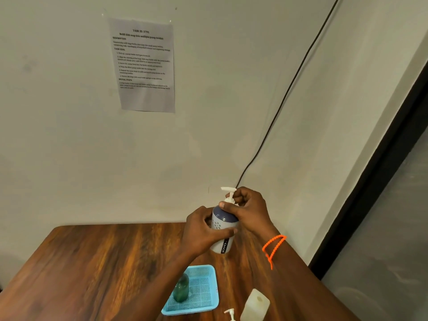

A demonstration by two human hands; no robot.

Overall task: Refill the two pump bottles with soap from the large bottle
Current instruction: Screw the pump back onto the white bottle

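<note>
- The left hand (203, 230) is curled round the middle of a white and blue pump bottle (223, 228) and holds it up above the desk (92, 262).
- The right hand (249, 209) is at the top of that bottle. Its thumb and fingers are curled and pinch the neck just under the white pump head (229, 192).
- An orange band (273, 247) hangs on the right wrist.
- A blue basket (196, 293) sits on the desk, near the person. A green bottle (181, 288) stands inside it.
- A big pale bottle (256, 305) stands on the desk just right of the basket.
- A loose white pump (230, 313) lies beside the big bottle, at the bottom edge.
- A sheet of paper (144, 66) with print is stuck on the wall.
- A black cable (289, 89) runs down the wall behind the hands.
</note>
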